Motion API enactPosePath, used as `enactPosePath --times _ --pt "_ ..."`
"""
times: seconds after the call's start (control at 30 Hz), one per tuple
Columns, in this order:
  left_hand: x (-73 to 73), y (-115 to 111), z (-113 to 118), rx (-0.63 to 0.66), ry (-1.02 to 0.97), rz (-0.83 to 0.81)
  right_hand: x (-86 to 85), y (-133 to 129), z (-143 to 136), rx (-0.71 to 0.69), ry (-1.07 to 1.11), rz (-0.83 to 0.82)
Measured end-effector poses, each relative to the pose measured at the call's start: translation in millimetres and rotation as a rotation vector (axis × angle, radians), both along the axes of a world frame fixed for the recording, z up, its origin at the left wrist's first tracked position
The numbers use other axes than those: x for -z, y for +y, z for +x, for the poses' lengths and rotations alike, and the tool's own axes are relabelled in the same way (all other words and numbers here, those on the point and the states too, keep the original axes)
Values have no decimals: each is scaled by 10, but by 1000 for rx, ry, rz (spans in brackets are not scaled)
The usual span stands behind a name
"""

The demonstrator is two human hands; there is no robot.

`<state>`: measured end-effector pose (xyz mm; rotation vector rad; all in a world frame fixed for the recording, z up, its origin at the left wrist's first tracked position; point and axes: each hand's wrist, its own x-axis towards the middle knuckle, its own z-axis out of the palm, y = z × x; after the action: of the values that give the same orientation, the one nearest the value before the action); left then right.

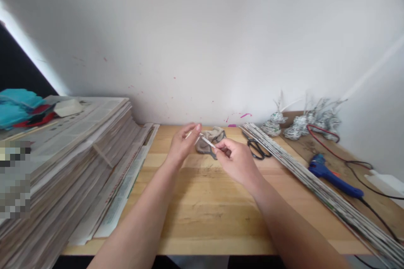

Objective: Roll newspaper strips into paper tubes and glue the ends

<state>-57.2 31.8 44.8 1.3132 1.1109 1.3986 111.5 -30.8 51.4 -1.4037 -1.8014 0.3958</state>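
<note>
A short, thin white paper tube (208,142) stretches between my two hands above the middle of the table. My left hand (184,143) is closed in a pinch on its far left end. The fingers of my right hand (235,157) pinch its near right end. Just behind the tube a crumpled grey-beige cloth (217,133) lies on the wooden table (208,218), partly hidden by the hands. Black-handled scissors (257,150) lie to the right of my right hand, their blades partly under rolled paper sticks.
Tall stacks of newspaper (104,134) fill the left side. A long bundle of rolled paper sticks (315,185) runs down the right. Beyond it are a blue glue gun (336,180) with a cord and several woven paper pieces (295,128) on brown cardboard (295,147). A white wall (202,42) stands behind.
</note>
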Motion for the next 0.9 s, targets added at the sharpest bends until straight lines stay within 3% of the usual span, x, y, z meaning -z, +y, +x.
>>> enactPosePath --times 0.1,0.2,0.27,0.33,0.47,0.6,0.77,0.9 --pt "-42 1 -85 194 66 -94 7 11 16 27 -16 37" --pt "-114 -26 -144 374 -172 -151 16 29 35 56 -71 69" --pt "-147 -36 -153 414 -325 -126 25 42 42 44 -101 68" --pt "-140 -21 -143 318 -341 -96 29 51 42 29 -98 56" --pt "-25 61 -103 -1 -119 -100 4 47 36 48 -48 46" --pt "68 119 -93 -46 -107 -149 -29 34 33 38 19 20" --pt "73 93 -135 266 -60 -249 -19 43 40 35 40 18" --pt "44 22 -150 567 20 -203 -8 52 43 57 15 5"
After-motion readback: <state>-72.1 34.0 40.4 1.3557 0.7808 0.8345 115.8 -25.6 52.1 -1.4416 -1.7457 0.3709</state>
